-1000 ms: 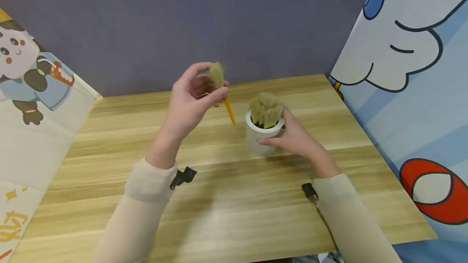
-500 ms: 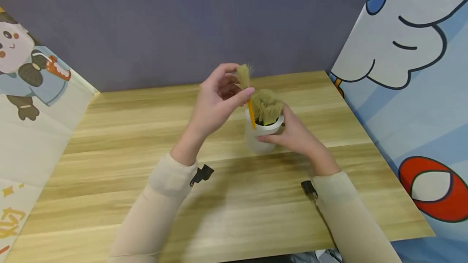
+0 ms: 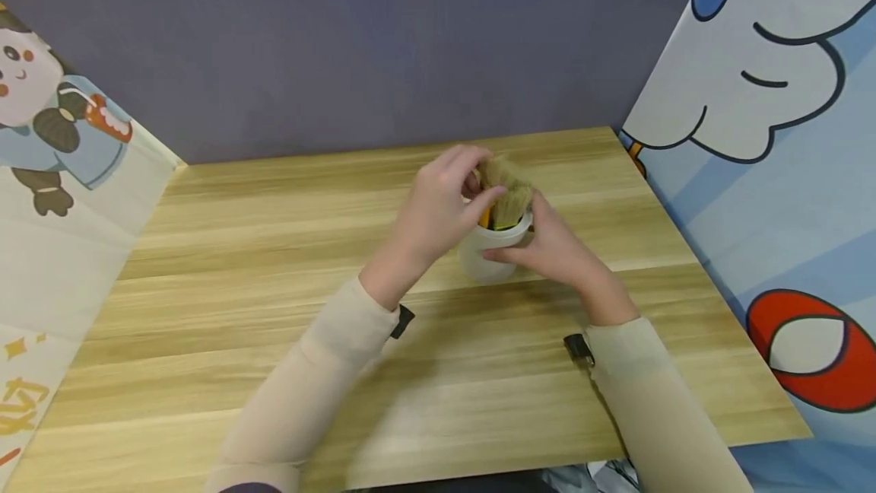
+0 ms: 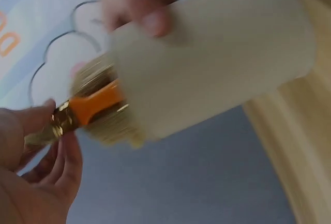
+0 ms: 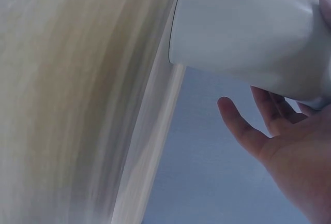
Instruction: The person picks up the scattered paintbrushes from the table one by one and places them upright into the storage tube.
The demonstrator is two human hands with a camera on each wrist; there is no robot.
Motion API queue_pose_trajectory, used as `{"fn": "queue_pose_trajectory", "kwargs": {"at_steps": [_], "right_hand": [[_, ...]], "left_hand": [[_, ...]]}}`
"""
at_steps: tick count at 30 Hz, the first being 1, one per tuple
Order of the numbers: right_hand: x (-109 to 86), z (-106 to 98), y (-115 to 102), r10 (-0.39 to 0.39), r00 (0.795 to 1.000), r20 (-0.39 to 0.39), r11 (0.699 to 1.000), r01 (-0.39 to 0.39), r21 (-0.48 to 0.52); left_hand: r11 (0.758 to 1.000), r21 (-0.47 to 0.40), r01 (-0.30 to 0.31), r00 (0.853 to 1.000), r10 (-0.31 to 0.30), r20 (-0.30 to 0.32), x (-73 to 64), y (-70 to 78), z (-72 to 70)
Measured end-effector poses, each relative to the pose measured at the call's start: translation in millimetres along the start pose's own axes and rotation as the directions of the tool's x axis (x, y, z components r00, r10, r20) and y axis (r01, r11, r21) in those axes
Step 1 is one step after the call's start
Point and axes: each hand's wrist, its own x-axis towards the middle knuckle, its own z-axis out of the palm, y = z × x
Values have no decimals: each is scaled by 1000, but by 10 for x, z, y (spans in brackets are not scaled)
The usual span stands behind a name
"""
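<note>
My left hand (image 3: 438, 208) pinches a paintbrush (image 4: 97, 104) by its brass-coloured ferrule, thumb on one side and fingers on the other. Its orange handle points down into the mouth of a white cup (image 3: 484, 265); the handle's lower end is hidden inside. Other paintbrushes (image 3: 512, 204) stand in the cup with pale tan bristles upward. My right hand (image 3: 561, 249) holds the cup near its rim, the thumb across the front and the fingers around the far right side. In the right wrist view the cup's smooth side (image 5: 248, 32) shows, its base at the tabletop.
The wood-grain table (image 3: 239, 287) extends around the cup, with a dark grey panel (image 3: 342, 52) behind it. Cartoon-printed panels flank it left (image 3: 61, 135) and right (image 3: 773, 120). Black wrist-camera pieces sit at both cuffs.
My left hand has moved right with the paintbrush, from beside the cup to over its mouth, and the handle has gone down into it. My right hand keeps its hold on the cup.
</note>
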Motion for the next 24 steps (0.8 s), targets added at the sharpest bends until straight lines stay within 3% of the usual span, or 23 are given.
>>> {"fn": "queue_pose_trajectory", "kwargs": {"at_steps": [6,11,14,20,24], "right_hand": [[-30,67,17,-3,1000,16,1000,3,-3],[0,68,-10,-27,1000,15,999,27,26],[15,69,-25,-32,999,11,999,31,24],[-3,67,0,-23,1000,12,1000,23,-4],[-7,53,-2,-37,999,14,999,37,6]], "left_hand": [[976,211,-55,996,68,-53,-280,-44,220],[940,324,-104,981,150,-119,-335,-69,248],[932,349,-96,982,147,-121,-349,-63,236],[937,341,-76,996,90,-26,-393,-60,276],[942,333,-46,999,52,-10,-365,-39,263]]}}
